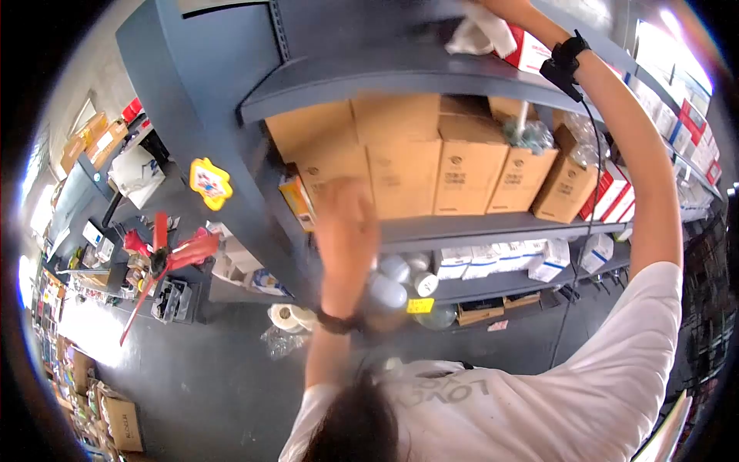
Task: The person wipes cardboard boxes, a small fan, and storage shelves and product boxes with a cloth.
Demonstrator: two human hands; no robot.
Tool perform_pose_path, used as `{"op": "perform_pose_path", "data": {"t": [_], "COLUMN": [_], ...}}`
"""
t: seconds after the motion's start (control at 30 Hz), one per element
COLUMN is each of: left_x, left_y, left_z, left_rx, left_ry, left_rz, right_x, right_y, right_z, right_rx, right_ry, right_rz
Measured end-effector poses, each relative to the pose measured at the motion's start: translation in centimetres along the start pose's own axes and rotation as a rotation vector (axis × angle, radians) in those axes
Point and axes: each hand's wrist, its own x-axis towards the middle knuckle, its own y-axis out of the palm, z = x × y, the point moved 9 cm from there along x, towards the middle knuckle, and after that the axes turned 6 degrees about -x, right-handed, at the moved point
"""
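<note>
At the top edge, my right hand (pixel 504 8) reaches over the upper shelf (pixel 369 73), partly cut off by the frame. It is closed on a white cloth (pixel 481 35), which hangs beside a red and white box (pixel 530 52). My left hand (pixel 348 219) is raised in front of the cardboard boxes (pixel 402 177) on the shelf below. Motion smears its fingers, and whether it touches a box cannot be made out. A dark band circles each wrist, with a cable running down from the right one.
A grey upright (pixel 192 100) with a yellow sticker (pixel 210 185) stands left of the shelves. White boxes (pixel 485 260) and round containers (pixel 387 289) occupy the lower shelf. Rolls (pixel 289 317) lie below at left. A red fan-like object (pixel 160 258) is farther left.
</note>
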Motion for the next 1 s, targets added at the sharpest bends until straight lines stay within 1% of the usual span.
{"op": "perform_pose_path", "data": {"t": [0.03, 0.07, 0.1, 0.13, 0.2, 0.23, 0.3, 0.37, 0.4, 0.43, 0.5, 0.53, 0.57, 0.6, 0.63, 0.67, 0.73, 0.8, 0.83, 0.87, 0.9, 0.93, 1.0], "left_x": [-0.6, -1.4, -2.3, -3.2, -4.5, -5.2, -7.2, -8.5, -9.0, -9.5, -9.8, -9.6, -9.6, -9.3, -9.2, -9.1, -9.2, -8.8, -8.7, -8.6, -8.7, -9.0, -9.7], "left_y": [1.0, 2.1, 3.1, 4.1, 5.5, 5.9, 7.9, 9.2, 9.8, 10.3, 11.8, 12.0, 11.9, 11.9, 11.9, 11.9, 12.3, 11.8, 11.5, 11.2, 10.9, 10.8, 10.9], "left_z": [1.1, 2.3, 3.4, 4.4, 5.5, 5.6, 6.2, 5.8, 5.6, 5.3, 5.0, 4.7, 4.4, 4.5, 4.7, 4.9, 5.5, 5.8, 6.0, 6.2, 6.4, 6.6, 6.9], "left_rx": [-0.080, -0.114, -0.146, -0.166, -0.259, -0.334, -0.416, -0.521, -0.537, -0.552, -0.597, -0.608, -0.617, -0.643, -0.624, -0.608, -0.601, -0.584, -0.576, -0.576, -0.615, -0.640, -0.661], "left_ry": [0.004, -0.043, -0.091, -0.071, -0.048, -0.047, -0.132, -0.152, -0.126, -0.103, -0.107, -0.097, -0.092, -0.146, -0.140, -0.136, -0.130, -0.144, -0.156, -0.140, -0.175, -0.200, -0.232], "left_rz": [0.016, 0.066, 0.117, 0.154, 0.196, 0.204, 0.342, 0.386, 0.391, 0.397, 0.447, 0.458, 0.474, 0.496, 0.499, 0.503, 0.466, 0.442, 0.437, 0.398, 0.368, 0.353, 0.322], "right_x": [0.4, -0.8, -0.9, -1.5, -2.3, -1.6, -0.2, 1.0, 2.7, 5.6, 10.9, 14.2, 15.8, 17.2, 18.1, 20.4, 23.0, 25.2, 25.4, 25.3, 24.9, 24.2, 20.9], "right_y": [2.3, 6.1, 11.6, 16.7, 21.8, 21.1, 18.6, 17.3, 18.7, 15.8, 14.9, 17.1, 16.3, 15.3, 11.7, 11.0, 8.0, 4.5, 2.8, 1.3, -0.2, -1.4, -2.1], "right_z": [0.7, 0.5, 1.4, 2.2, 2.9, 4.3, 7.4, 10.2, 11.5, 13.1, 15.9, 18.0, 19.9, 21.6, 23.7, 25.8, 29.3, 33.2, 34.7, 35.0, 35.1, 34.9, 34.3], "right_rx": [0.443, 0.881, 1.045, 1.157, 0.884, 0.837, 0.737, 0.650, 0.682, 0.547, 0.488, 0.633, 0.661, 0.687, 0.593, 0.786, 0.739, 0.486, 0.458, 0.502, 0.544, 0.595, 0.648], "right_ry": [-0.068, -0.141, -0.073, 0.040, 0.309, 0.304, 0.299, 0.289, 0.268, 0.144, 0.106, -0.102, -0.260, -0.414, -0.518, -0.627, -0.729, -0.773, -0.815, -0.673, -0.523, -0.434, -0.395], "right_rz": [0.029, 0.057, 0.338, 0.610, 1.163, 1.227, 1.346, 1.474, 1.487, 1.355, 1.091, 0.944, 0.878, 0.801, 0.812, 0.623, 0.468, 0.348, 0.193, 0.289, 0.371, 0.413, 0.401]}}
